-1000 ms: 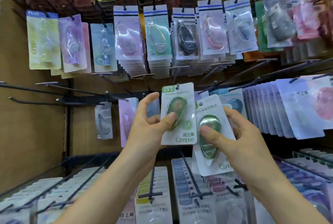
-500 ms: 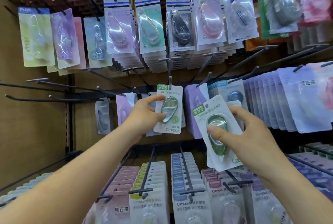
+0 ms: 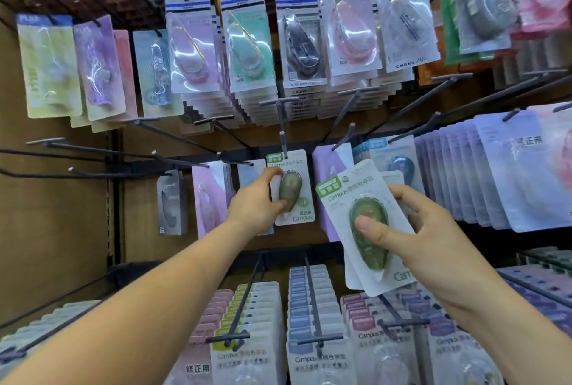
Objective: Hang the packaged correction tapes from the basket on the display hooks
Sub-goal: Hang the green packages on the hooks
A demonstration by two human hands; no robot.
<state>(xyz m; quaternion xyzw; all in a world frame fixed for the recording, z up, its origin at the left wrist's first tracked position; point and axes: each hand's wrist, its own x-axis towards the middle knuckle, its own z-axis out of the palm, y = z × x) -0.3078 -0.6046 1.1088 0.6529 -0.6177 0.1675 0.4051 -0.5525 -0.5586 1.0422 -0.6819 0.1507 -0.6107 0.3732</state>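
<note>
A shop wall (image 3: 46, 230) crowded with hanging stock (image 3: 247, 44). The left hand (image 3: 257, 203) pinches a green pack (image 3: 294, 189) onto its hook (image 3: 283, 143); pushing it fully back likely comes next. The right hand (image 3: 418, 230) grips spare packs (image 3: 362, 199).

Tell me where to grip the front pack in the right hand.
Probably its bare left edge, from the left: the right hand thumbs the blister of the green Campus pack, and the top must stay free for the hook.

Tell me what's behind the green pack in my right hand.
A second pack sits behind the green pack, only edges showing; its front is covered.
</note>
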